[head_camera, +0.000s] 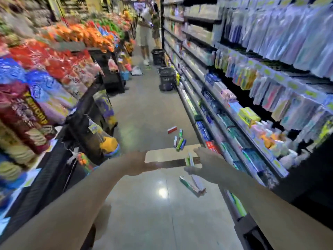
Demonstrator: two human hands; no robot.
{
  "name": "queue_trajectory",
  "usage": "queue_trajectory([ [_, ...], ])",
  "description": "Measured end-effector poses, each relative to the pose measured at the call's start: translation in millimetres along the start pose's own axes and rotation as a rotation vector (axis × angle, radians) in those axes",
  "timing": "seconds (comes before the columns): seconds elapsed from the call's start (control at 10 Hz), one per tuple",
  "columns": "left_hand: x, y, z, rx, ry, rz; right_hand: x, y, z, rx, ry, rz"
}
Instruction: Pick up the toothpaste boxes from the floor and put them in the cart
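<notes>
This is a shop aisle with a shiny grey floor [144, 112] that has a bright spot of light on it. On one side, slanted racks hold big bags of snacks [54, 65] in red, orange and blue. On the other side, tall shelves [225, 109] are full of small boxes, and packs hang on hooks up high.

A bunch of toothpaste boxes [179, 142] lies on the floor close to the bottom of the shelves. A red and white box [172, 130] lies just beside them, a bit further down the aisle. Two more long boxes [193, 184] show lower down, under the right hand.

Both arms reach out in front. The left hand [142, 163] is at the end of a flat bar [173, 163], but its fingers are blurry, so I cannot tell if they hold it. The right hand [207, 163] is by the other end of the bar, with a green and white box [189, 159] at its fingers. I cannot tell how far its fingers are bent, or if they hold the box.

Further down stand two black baskets [166, 78] on the floor, near the shelves. Two people [147, 29] stand at the far end.
</notes>
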State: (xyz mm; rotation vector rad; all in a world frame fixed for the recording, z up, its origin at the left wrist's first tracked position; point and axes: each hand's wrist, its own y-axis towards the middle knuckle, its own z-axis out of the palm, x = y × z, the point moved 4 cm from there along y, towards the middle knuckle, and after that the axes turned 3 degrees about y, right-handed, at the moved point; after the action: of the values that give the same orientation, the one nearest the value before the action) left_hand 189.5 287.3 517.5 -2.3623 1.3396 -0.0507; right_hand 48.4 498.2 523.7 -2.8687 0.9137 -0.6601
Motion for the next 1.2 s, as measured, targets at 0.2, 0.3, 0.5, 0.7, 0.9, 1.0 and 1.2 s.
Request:
queue_trajectory([
  [0.2,20,84,-33,0.031,0.019,-0.13,-23,128,-24,0.033,-0.047,-0.094],
  [0.3,38,122,-48,0.059,-0.03,-0.15,-24,188,-25,0.05,-0.088,-0.097],
  [0.5,109,212,-70,0.061,-0.088,-0.199,-22,319,-7,0.077,-0.087,-0.101],
  [0.7,189,328,-120,0.11,-0.017,-0.222,-7,458,-7,0.105,-0.092,-0.015],
  [0.9,239,462,-187,0.162,0.112,-0.161,-1,583,-39,0.055,-0.109,0.051],
  [1.0,243,526,-206,0.157,0.111,-0.077,-9,633,-46,0.052,-0.091,0.1],
  [1.2,243,659,-244,0.191,0.071,-0.009,-48,748,-63,0.073,-0.083,0.156],
])
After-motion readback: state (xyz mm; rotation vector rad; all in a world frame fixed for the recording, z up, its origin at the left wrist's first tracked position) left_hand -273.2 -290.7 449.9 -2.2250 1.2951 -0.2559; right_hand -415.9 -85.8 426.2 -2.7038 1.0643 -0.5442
